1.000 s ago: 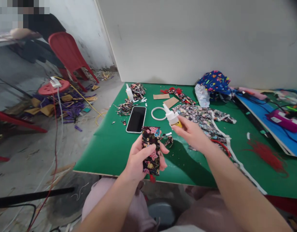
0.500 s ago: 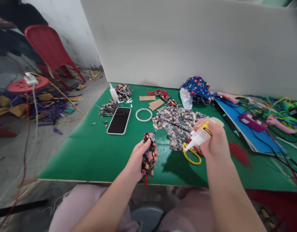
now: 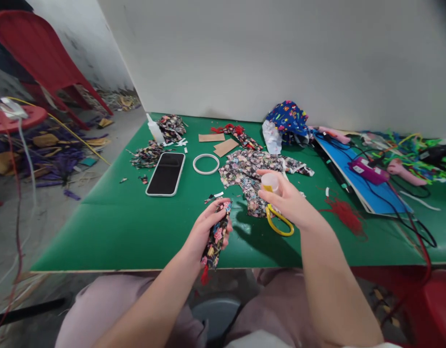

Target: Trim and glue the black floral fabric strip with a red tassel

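Observation:
My left hand [image 3: 204,227] is closed around a folded dark floral fabric strip [image 3: 218,233], with a red tassel [image 3: 205,275] hanging from its lower end. My right hand [image 3: 286,195] grips a small glue bottle [image 3: 269,183], now upright with its base toward me; the nozzle is hidden. Just below that hand, yellow-handled scissors [image 3: 280,227] lie on the edge of some floral fabric [image 3: 244,166]. To the left of the fabric are a white ring [image 3: 206,164] and a phone [image 3: 166,174]. Small scraps lie just above the strip's top end.
On the green table [image 3: 114,227] are a second white bottle [image 3: 155,130], brown card pieces [image 3: 211,138], a blue patterned cloth [image 3: 288,118], red threads [image 3: 344,215] and a purple device with cables [image 3: 368,171]. A grey panel [image 3: 244,58] stands behind; a red chair [image 3: 37,43] is at left.
The view has shifted right. My right hand has moved inward and turned the bottle, so its nozzle no longer shows. The strip in my left hand is tilted more.

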### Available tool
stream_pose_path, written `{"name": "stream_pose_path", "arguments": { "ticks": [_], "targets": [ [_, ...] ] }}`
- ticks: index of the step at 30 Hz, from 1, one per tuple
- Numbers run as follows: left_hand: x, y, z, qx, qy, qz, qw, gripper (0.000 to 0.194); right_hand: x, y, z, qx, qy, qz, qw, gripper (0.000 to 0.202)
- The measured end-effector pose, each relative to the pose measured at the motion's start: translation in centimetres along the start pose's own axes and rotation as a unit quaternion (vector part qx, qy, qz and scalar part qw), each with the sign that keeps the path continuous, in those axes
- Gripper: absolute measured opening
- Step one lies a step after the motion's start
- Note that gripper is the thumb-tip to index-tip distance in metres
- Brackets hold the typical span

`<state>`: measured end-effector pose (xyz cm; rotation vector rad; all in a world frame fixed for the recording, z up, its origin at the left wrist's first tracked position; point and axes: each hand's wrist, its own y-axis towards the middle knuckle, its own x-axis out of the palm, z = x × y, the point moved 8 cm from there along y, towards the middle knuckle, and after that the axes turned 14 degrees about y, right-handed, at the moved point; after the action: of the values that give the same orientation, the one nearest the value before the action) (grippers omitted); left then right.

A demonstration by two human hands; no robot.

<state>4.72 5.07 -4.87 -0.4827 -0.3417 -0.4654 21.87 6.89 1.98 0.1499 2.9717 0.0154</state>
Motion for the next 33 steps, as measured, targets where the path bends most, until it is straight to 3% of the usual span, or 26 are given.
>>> {"name": "stream_pose_path", "arguments": {
  "ticks": [4,11,16,24,29,33],
  "targets": [
    [-0.3,-0.1,-0.1,0.0,-0.005,-0.002,1.0,0.036,0.3,0.3,0.5,0.006,-0.012,-0.02,1.0,0.031],
    [-1.0,0.1,-0.4,0.015,-0.019,0.004,1.0,0.035,-0.9,0.8,-0.2,-0.074,-0.011,0.086,0.993,0.037],
    [-1.1,0.1,-0.3,0.016,-0.017,0.007,1.0,0.035,-0.5,0.1,-0.9,-0.107,-0.016,0.108,0.988,0.028],
    [-1.8,0.0,0.0,0.028,-0.003,0.053,0.998,0.035,-0.4,-0.4,-2.2,-0.151,-0.151,0.115,0.97,0.033],
    [-3.5,-1.0,2.4,0.066,-0.027,0.074,0.995,0.033,-1.2,-0.7,-3.0,-0.162,-0.091,0.13,0.974,0.034],
    [-4.7,-2.1,4.3,0.111,-0.056,0.101,0.987,0.027,-1.8,-1.1,-3.0,-0.13,0.001,0.13,0.983,0.033]
  ]
}}
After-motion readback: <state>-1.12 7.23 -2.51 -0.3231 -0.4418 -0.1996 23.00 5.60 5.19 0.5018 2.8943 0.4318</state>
